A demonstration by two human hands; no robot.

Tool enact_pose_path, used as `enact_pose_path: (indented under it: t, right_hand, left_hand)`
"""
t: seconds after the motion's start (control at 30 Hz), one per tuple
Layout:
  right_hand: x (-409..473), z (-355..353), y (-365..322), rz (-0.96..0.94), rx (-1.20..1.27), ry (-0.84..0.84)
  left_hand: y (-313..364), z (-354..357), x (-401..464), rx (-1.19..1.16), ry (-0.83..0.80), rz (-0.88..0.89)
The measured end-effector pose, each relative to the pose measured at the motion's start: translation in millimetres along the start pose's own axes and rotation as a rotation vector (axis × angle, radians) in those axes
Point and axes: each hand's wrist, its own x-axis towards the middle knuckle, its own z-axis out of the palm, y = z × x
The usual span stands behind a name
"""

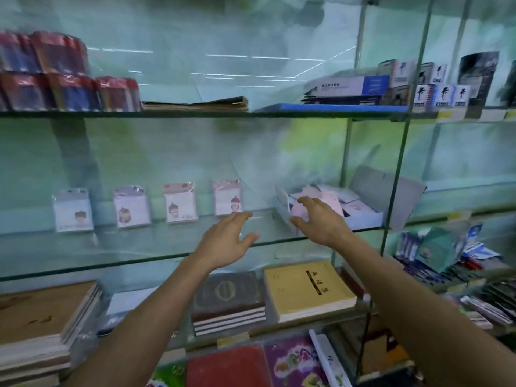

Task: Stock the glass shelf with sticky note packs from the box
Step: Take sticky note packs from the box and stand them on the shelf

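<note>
Several sticky note packs stand upright in a row along the back of the glass shelf (139, 241); the rightmost pack (226, 197) is pink. An open grey box (365, 219) with more pink and white packs inside sits at the shelf's right end, its lid (388, 191) tilted back. My right hand (318, 219) hovers over the box's near left corner, fingers spread, holding nothing. My left hand (227, 238) is above the shelf just below the rightmost pack, fingers apart and empty.
The shelf above carries red-and-blue packets (64, 79), flat brown sheets (195, 104) and boxed goods (349, 88). Below lie a dark notebook stack (229, 300), a yellow pad (307, 291) and wooden boards (36, 317). A glass divider (396, 177) stands right of the box.
</note>
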Motion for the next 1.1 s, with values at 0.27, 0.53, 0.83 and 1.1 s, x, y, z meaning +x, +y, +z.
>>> enact_pose_path:
  t: [0.27, 0.53, 0.83, 1.1]
  right_hand:
    - [65.0, 27.2, -19.6, 0.203, 0.079, 0.071]
    - [100.9, 45.3, -23.8, 0.296, 0.005, 0.015]
    - [125.7, 36.1, -23.5, 0.268, 0.078, 0.262]
    - [131.3, 28.2, -46.3, 0.229, 0.991, 0.129]
  left_hand:
    - [-49.5, 8.5, 46.4, -0.103, -0.034, 0.115]
    - [-74.8, 29.7, 71.1, -0.214, -0.103, 0.149]
    - [-84.4, 29.0, 109.8, -0.667, -0.047, -0.125]
    - [-84.1, 15.7, 138.4, -1.36, 0.021, -0.427]
